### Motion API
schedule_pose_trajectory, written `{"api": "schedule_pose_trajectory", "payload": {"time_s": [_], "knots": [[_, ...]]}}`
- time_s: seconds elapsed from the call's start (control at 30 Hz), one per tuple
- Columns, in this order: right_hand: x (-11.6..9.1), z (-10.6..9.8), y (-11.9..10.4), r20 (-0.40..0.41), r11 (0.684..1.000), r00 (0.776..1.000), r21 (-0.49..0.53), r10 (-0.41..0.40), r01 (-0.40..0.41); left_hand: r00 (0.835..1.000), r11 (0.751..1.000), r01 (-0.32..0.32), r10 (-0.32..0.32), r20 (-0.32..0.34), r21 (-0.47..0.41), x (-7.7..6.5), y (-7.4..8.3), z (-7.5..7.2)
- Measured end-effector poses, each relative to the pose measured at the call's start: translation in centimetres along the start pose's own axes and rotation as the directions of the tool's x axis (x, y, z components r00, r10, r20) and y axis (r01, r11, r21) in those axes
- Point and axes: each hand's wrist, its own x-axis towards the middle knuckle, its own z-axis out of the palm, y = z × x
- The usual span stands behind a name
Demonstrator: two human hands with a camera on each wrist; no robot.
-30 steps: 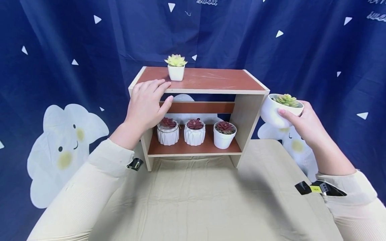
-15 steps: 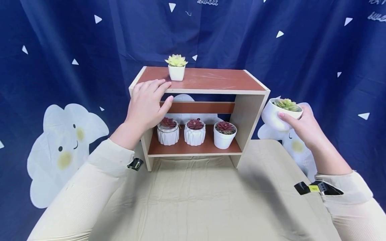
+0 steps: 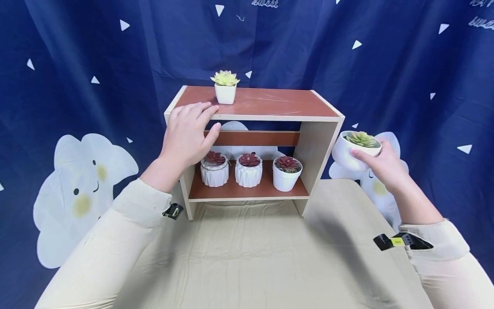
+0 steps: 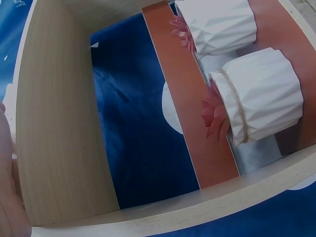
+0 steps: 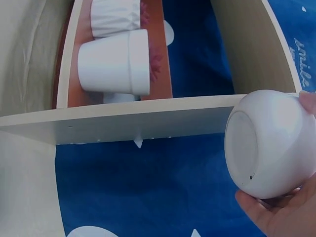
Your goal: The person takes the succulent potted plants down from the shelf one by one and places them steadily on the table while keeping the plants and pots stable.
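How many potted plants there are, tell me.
5: pale plant on the shelf top; left red plant, middle red plant and right red plant on the lower board; green plant in the right hand.

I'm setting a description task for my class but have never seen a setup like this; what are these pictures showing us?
There is no machine here, just one person's two bare hands. The largest picture comes from a camera worn on the head, looking forward and down; the other two come from cameras on each wrist, so the shelf unit looks turned sideways in them. It stands on beige cloth. The left hand rests on its upper front edge. The right hand has a round white pot with a green plant in its grip, raised beside the unit's right end. A small square pot stands on top, and three white pots with dark red plants stand on the lower board.
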Motion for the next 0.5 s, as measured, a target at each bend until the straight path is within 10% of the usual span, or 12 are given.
{"api": "schedule_pose_trajectory", "payload": {"time_s": [0.5], "knots": [[0.1,0.8,1.1,0.001,0.996,0.999,0.075,-0.04,0.04,1.0,1.0,-0.003,0.003,-0.012,-0.004,0.1,0.0,0.0]]}}
